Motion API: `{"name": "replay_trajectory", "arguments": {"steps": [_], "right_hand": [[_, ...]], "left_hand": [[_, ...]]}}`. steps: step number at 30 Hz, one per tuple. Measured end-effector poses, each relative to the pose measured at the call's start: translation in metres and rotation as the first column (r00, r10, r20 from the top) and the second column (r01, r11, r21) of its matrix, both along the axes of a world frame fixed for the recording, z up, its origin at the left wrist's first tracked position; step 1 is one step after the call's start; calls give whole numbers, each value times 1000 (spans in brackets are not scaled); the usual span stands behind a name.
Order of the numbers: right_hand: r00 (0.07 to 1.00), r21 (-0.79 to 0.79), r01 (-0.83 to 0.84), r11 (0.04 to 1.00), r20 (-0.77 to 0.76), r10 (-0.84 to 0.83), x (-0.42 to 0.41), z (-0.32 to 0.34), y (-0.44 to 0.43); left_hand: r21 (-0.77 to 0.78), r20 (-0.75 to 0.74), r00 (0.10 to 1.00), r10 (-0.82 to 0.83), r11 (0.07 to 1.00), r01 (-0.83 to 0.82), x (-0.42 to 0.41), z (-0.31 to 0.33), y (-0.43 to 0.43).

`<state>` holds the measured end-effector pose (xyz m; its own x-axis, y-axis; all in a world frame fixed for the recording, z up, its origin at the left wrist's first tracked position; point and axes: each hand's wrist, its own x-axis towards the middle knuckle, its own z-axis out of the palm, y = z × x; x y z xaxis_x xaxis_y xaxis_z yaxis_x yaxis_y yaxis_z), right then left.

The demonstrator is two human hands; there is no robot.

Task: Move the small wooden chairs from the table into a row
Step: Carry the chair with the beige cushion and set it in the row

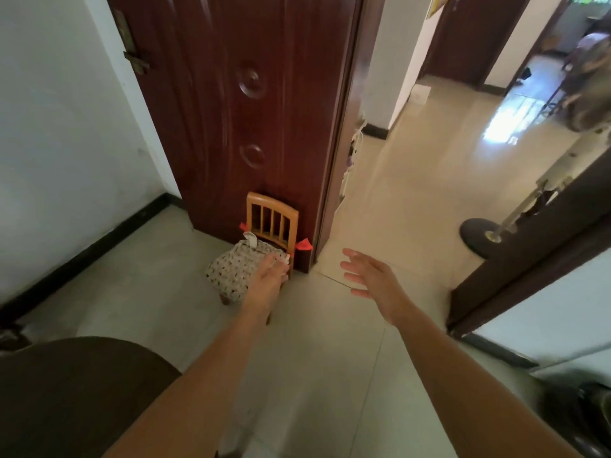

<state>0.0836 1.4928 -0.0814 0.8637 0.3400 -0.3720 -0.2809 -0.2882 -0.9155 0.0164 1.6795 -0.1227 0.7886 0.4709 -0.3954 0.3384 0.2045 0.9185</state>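
A small wooden slat-backed chair point(271, 223) with a patterned seat cushion point(236, 271) stands on the tiled floor against a dark red-brown door point(251, 104).

The left hand point(269, 279) rests on the cushion's near corner, fingers loose, gripping nothing visible; the right hand point(370, 276) hovers open and empty, right of the chair.

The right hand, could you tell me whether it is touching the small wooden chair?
Apart. The head view shows the right hand open over bare floor tiles, with a plain gap to the small wooden chair.
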Motion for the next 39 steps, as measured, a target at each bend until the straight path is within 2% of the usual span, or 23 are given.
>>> {"name": "replay_trajectory", "arguments": {"steps": [10, 13, 19, 24, 26, 27, 29, 31, 32, 36, 39], "right_hand": [[965, -51, -252, 966, -86, 247, 218, -35, 70], [934, -109, -356, 928, -53, 352, 269, -44, 105], [834, -252, -539, 804, -21, 552, 367, -84, 204], [644, -424, -676, 603, 58, 763, 429, -129, 280], [528, -516, -710, 480, 62, 847, 453, -154, 309], [424, -582, -713, 391, 86, 902, 461, -164, 319], [98, -775, -619, 131, 89, 991, 475, -188, 344], [-249, -922, -364, -128, -36, 968, 486, -210, 368], [-351, -949, -247, -196, -101, 931, 489, -217, 377], [-581, -937, 143, -317, -339, 740, 502, -264, 402], [-665, -867, 379, -323, -497, 557, 514, -302, 413]], "left_hand": [[-62, -37, 971, 234, 970, -236, 169, -35, 43], [-72, -58, 944, 323, 942, -327, 207, -42, 62], [-58, -77, 902, 426, 901, -430, 269, -72, 117], [-40, -124, 855, 503, 859, -511, 309, -125, 163], [-17, -170, 842, 512, 853, -522, 330, -152, 182], [-2, -197, 839, 508, 855, -518, 339, -163, 187], [12, -235, 826, 512, 851, -524, 358, -185, 196], [0, -250, 829, 500, 856, -516, 381, -210, 199], [-5, -260, 840, 477, 869, -495, 390, -219, 198], [-31, -323, 836, 445, 877, -479, 438, -264, 195], [-76, -372, 826, 424, 872, -483, 473, -301, 189]]}}
